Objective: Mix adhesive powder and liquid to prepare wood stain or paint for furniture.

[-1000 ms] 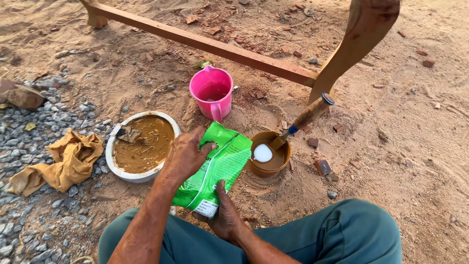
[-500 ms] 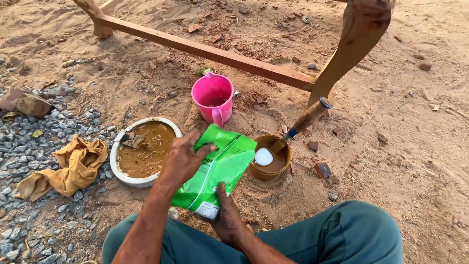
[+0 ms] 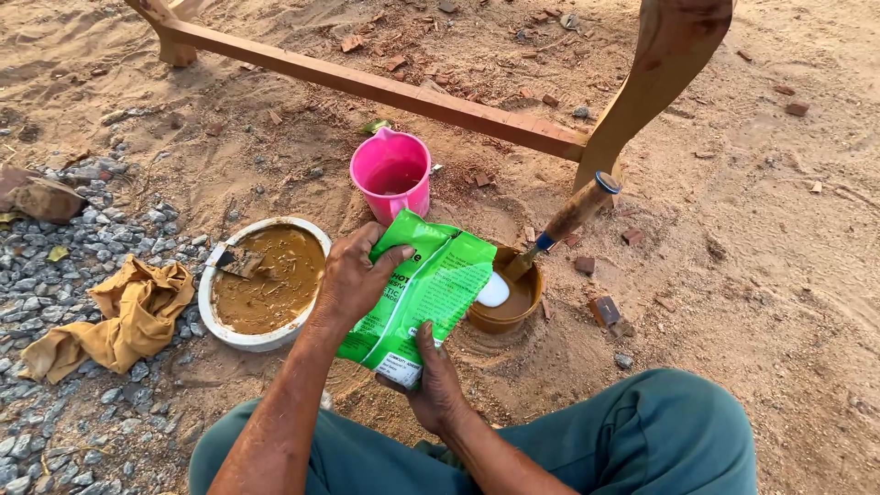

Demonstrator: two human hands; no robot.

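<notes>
Both my hands hold a green plastic pouch (image 3: 431,286), tilted toward a small brown bowl (image 3: 510,313). My left hand (image 3: 351,275) grips the pouch's upper left side. My right hand (image 3: 433,380) supports its lower end. A blob of white paste (image 3: 494,291) lies in the brown bowl at the pouch's mouth. A tool with a wooden handle and blue end (image 3: 566,222) stands in that bowl.
A white bowl of brown paste (image 3: 264,286) with a scraper (image 3: 238,263) sits left of the pouch. A pink jug (image 3: 392,176) stands behind. A wooden furniture frame (image 3: 431,97) crosses the sandy ground. A yellow rag (image 3: 117,313) lies on gravel at left.
The view shifted slightly. The pouch stays tilted over the brown bowl, and the white blob in the bowl looks much the same.
</notes>
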